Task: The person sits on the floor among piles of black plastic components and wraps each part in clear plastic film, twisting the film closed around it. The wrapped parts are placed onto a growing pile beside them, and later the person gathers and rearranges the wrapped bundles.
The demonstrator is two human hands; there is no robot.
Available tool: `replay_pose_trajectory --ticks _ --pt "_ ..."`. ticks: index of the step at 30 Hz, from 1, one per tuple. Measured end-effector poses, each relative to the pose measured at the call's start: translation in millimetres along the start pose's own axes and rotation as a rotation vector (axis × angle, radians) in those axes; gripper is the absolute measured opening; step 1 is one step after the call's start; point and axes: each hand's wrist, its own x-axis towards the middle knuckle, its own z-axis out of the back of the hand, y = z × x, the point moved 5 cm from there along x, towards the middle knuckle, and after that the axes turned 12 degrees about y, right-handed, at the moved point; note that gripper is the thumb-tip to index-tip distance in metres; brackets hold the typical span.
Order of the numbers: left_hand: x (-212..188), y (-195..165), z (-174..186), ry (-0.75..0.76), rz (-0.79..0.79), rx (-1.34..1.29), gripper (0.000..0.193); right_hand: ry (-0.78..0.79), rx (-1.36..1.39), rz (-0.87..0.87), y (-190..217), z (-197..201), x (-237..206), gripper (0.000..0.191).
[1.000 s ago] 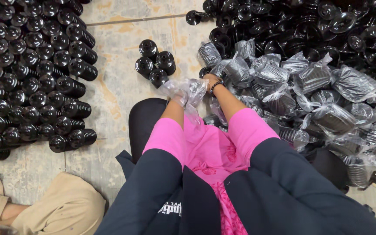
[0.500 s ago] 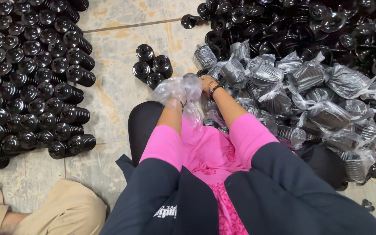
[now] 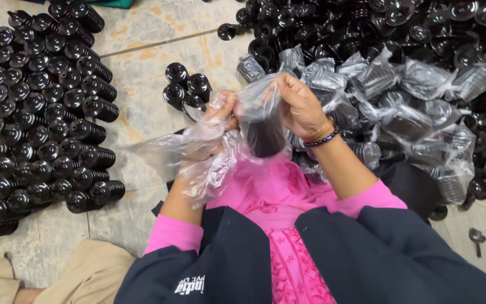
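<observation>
I am lifting the clear crinkled plastic bag [image 3: 254,112] holding a black ribbed plastic part [image 3: 264,138]; left hand [image 3: 223,110] and right hand [image 3: 299,107] are now pinching its mouth, above the pink tunic [image 3: 277,194].

You sit on a stone floor [image 3: 142,67], pale and stained with yellow, with a thin seam crossing it. Rows of black parts [image 3: 35,112] cover the left, a loose black heap [image 3: 367,22] the right. Light is even.
</observation>
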Motion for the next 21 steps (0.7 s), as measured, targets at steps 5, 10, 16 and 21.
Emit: replay_pose_trajectory --ticks 5,10,16,21 --pt "-18.5 -7.7 -40.7 0.030 0.050 -0.058 0.019 -0.021 0.105 -0.049 4.6 -46.7 -46.5 0.015" --pt "-70.1 -62.5 -42.9 0.296 0.021 0.221 0.011 0.424 -1.174 -0.102 81.7 -95.0 -89.2 0.019" --pt "-92.8 -82.9 -87.8 0.480 -0.231 1.461 0.033 0.363 -1.614 -0.188 80.3 -105.1 -112.1 0.014" --pt "-104.7 -71.0 -94.8 0.219 -0.230 1.646 0.013 0.191 -1.696 -0.106 64.1 -102.7 -135.4 0.013"
